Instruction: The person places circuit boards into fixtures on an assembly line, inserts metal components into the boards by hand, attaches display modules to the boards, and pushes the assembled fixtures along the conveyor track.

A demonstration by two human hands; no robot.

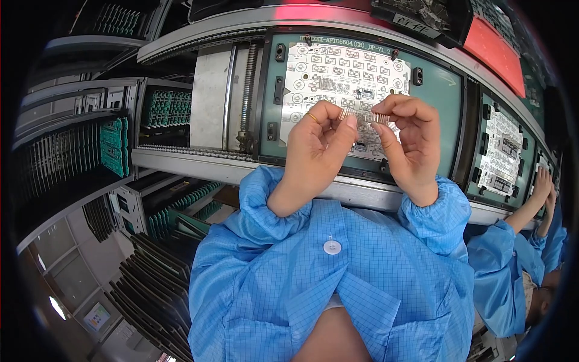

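Pinching a pin strip [345, 113] in my left hand [313, 148] and a second pin strip [381, 118] in my right hand [416, 136], I hold both above a white circuit board [338, 72] on a green carrier [445, 114]; a co-worker's hand [542, 184] shows farther right.

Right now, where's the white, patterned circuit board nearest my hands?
In the head view, the white circuit board sits upper centre on the green carrier plate, partly hidden by your left hand and right hand, right of the ridged metal rod.
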